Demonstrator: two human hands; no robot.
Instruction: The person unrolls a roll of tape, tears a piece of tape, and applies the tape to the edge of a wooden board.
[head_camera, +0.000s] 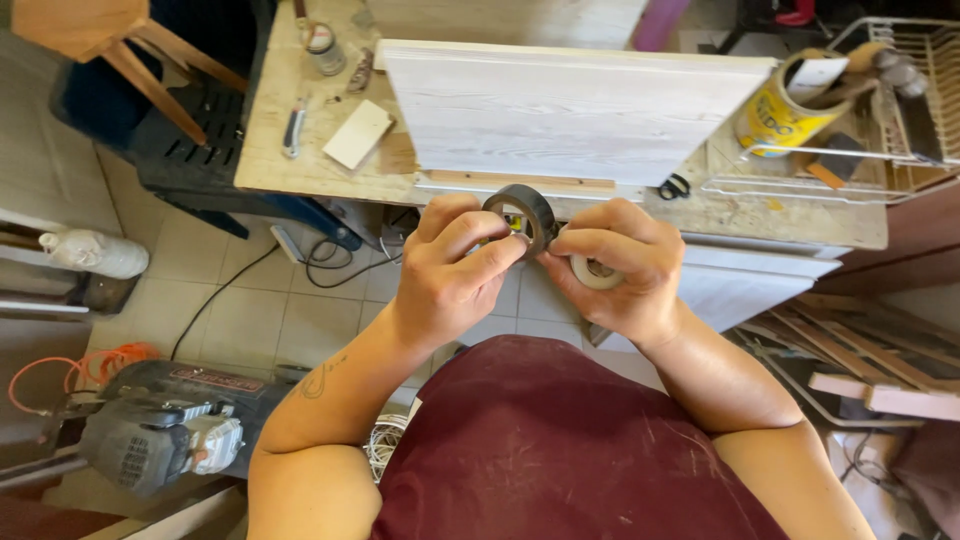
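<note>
Our left hand pinches a black tape roll before the bench edge; our right hand grips a white roll. Crowded fingers could likely let either roll drop to the floor.

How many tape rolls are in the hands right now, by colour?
Black tape roll, pinched between left hand and right hand: 1
White tape roll, under the right hand's fingers: 1
Total: 2
</note>
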